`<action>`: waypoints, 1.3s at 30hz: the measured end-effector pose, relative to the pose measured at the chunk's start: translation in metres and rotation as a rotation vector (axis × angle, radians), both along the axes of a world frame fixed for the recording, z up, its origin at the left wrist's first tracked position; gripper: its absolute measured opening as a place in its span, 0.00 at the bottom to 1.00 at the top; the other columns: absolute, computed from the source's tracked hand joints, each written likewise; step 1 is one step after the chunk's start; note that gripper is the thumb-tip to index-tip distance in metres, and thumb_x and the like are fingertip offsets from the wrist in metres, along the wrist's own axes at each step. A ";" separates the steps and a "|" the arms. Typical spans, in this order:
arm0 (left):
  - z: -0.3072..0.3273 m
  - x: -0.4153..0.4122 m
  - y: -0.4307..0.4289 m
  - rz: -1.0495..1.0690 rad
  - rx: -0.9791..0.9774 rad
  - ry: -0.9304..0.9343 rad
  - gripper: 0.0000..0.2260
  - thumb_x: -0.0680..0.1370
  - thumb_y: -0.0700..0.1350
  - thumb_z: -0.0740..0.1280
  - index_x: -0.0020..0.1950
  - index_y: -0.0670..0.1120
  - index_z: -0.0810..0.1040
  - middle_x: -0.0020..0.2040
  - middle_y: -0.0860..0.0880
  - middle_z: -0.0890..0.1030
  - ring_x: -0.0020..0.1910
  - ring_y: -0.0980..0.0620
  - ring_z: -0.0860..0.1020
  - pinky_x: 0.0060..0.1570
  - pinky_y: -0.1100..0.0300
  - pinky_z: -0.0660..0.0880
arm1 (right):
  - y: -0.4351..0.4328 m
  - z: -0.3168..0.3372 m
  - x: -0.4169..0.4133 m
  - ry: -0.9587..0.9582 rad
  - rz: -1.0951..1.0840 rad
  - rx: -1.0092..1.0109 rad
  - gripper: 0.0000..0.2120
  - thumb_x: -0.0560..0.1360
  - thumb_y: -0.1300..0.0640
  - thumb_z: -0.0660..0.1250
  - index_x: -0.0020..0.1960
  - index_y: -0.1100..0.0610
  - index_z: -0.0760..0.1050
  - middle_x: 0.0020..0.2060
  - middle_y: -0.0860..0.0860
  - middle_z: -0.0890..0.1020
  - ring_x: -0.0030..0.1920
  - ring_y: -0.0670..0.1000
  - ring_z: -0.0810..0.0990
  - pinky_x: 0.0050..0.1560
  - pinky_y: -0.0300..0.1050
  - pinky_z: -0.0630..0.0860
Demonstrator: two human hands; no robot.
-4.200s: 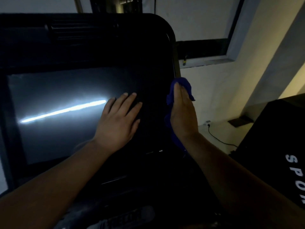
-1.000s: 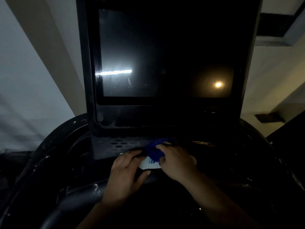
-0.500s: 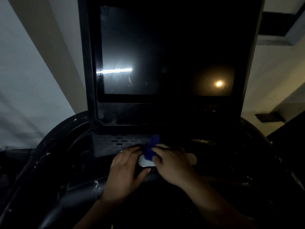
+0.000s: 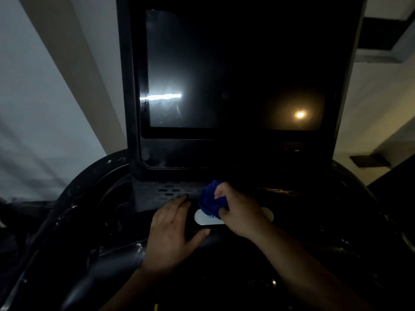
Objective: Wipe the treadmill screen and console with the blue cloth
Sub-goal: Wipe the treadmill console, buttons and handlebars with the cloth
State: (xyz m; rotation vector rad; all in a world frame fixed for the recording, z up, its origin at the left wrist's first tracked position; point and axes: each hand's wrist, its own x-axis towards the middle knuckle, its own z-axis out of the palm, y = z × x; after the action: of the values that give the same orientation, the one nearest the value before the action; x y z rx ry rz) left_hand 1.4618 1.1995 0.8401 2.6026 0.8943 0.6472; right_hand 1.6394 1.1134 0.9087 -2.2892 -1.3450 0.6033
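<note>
Blue cloth (image 4: pixel 210 199): bunched in right hand (image 4: pixel 241 212), fingers curled round it, pressed on console (image 4: pixel 161 194) below dark screen (image 4: pixel 224 75), over pale oval plate (image 4: pixel 203 219). Likely soft, light, crushable; best gripped as a wad. Left hand (image 4: pixel 170 232): flat on console, fingers straight, holding nothing.

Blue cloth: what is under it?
A pale oval panel on the dark treadmill console. Its two ends show; the bunched blue cloth and the right hand gripping it cover the middle.
</note>
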 end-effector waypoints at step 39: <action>-0.009 -0.088 0.046 0.072 -0.023 0.278 0.48 0.72 0.77 0.52 0.72 0.37 0.72 0.75 0.38 0.68 0.72 0.40 0.70 0.70 0.47 0.60 | 0.080 -0.023 -0.073 -0.260 0.566 0.094 0.16 0.74 0.69 0.62 0.54 0.54 0.81 0.57 0.47 0.77 0.57 0.50 0.73 0.60 0.46 0.72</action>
State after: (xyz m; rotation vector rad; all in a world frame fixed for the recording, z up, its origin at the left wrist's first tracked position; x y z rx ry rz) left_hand 1.3741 1.2455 0.8314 2.6920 1.0741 0.2927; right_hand 1.5668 1.1938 0.8862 -1.9512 -2.1264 0.4006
